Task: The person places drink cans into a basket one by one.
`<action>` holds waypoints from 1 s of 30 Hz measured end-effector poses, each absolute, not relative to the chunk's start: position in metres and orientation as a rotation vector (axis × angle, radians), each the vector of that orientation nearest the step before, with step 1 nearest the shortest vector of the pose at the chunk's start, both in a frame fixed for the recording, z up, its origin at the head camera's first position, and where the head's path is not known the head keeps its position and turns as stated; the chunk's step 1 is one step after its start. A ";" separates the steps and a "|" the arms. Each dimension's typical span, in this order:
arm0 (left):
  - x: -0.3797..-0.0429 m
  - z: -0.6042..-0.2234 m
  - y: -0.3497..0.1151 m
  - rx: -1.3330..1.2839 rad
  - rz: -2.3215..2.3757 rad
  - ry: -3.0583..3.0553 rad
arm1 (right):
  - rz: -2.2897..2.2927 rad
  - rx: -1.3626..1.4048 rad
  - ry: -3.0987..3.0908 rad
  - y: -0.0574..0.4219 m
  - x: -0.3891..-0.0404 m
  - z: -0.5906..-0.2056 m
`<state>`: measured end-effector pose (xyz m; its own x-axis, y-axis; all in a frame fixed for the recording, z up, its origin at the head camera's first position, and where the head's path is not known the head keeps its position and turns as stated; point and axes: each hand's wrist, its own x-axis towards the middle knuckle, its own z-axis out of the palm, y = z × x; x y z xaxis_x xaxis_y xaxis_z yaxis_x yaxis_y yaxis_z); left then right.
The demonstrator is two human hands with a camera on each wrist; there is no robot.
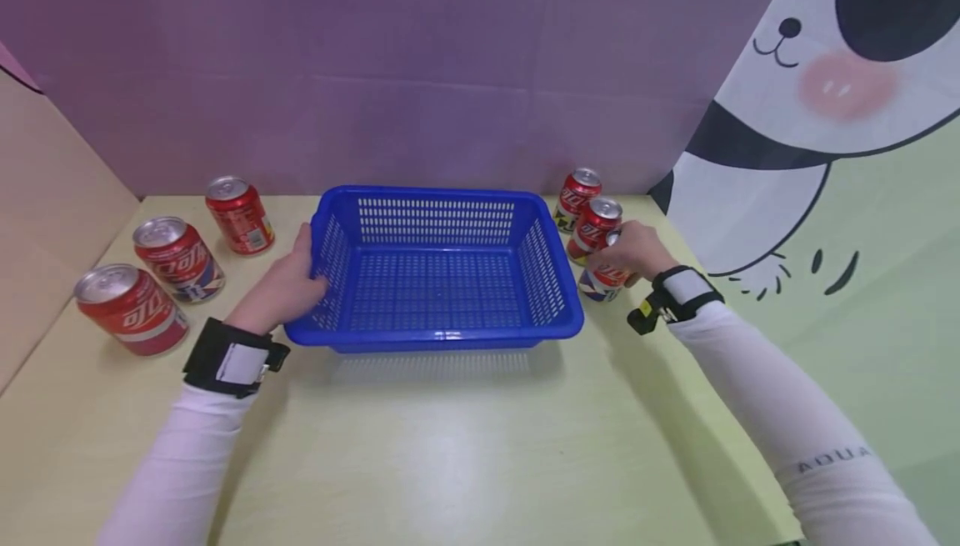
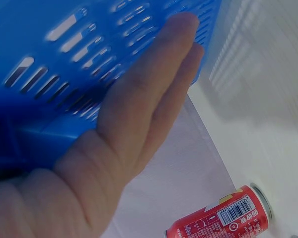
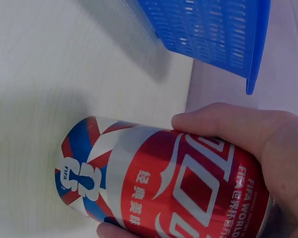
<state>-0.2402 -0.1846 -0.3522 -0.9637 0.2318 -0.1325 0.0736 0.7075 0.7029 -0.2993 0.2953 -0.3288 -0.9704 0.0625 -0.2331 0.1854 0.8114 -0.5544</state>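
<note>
My left hand (image 1: 281,292) holds the left side of a blue plastic basket (image 1: 435,336), thumb over the rim. Its fingers (image 2: 156,74) lie straight along the slotted outer wall in the left wrist view. My right hand (image 1: 637,250) grips a red soda can (image 1: 602,279) to the right of the basket, thumb and fingers around its sides. In the right wrist view this can (image 3: 154,173) shows a red, white and blue pattern at its lower end. Two more red cans, a nearer one (image 1: 594,229) and a farther one (image 1: 577,196), stand just behind it.
Left of the basket stand three red cans: a front one (image 1: 138,317), a middle one (image 1: 183,262) and a back one (image 1: 240,217). A purple backdrop (image 1: 435,71) rises along the back edge of the pale table (image 1: 450,446). A panda-print wall covering (image 1: 825,221) borders the right side.
</note>
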 end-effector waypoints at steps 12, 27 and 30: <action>-0.237 -0.348 -0.182 0.276 1.096 2.725 | -0.678 -0.139 2.957 0.296 -0.283 -0.301; -0.239 -0.353 -0.184 0.259 1.101 2.728 | -0.607 -0.346 3.035 0.265 -0.267 -0.237; -0.238 -0.352 -0.182 0.255 1.106 2.729 | -0.575 -0.385 3.051 0.253 -0.268 -0.225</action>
